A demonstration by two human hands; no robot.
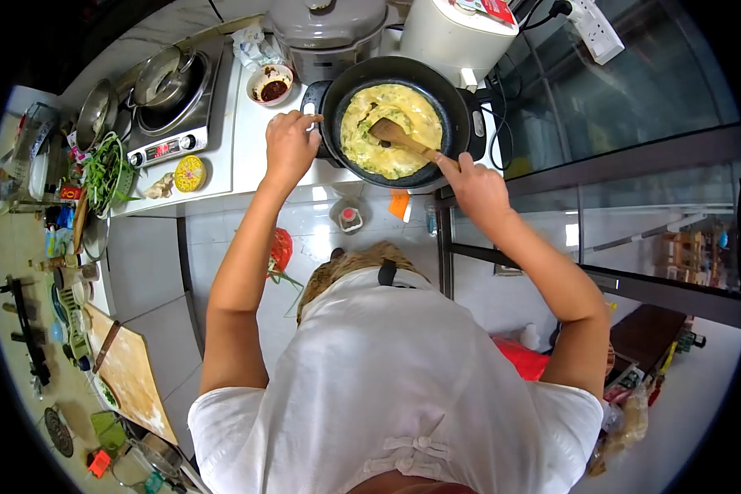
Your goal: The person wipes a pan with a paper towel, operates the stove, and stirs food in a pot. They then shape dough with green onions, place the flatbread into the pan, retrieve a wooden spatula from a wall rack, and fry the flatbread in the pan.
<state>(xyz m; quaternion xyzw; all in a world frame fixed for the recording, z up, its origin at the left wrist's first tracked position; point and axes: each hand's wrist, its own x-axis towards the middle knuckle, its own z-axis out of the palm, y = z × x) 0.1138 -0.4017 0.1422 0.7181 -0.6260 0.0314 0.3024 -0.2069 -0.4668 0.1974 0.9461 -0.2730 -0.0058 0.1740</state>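
Observation:
A black pan (451,97) holds a yellow egg mixture (420,115) with green bits, spread over most of its bottom. My right hand (474,191) grips the handle of a wooden spatula (391,132), whose blade rests on the egg near the middle of the pan. At the pan's left side, my left hand (293,145) is closed near the side handle (314,97); whether its fingers hold anything there is too small to tell.
Behind the pan stand a grey cooker (325,33) and a white appliance (445,41). A bowl of dark sauce (270,84) is left of it. Farther left are an induction stove (202,123) with a pot, a yellow tin (190,174) and leafy greens (104,177).

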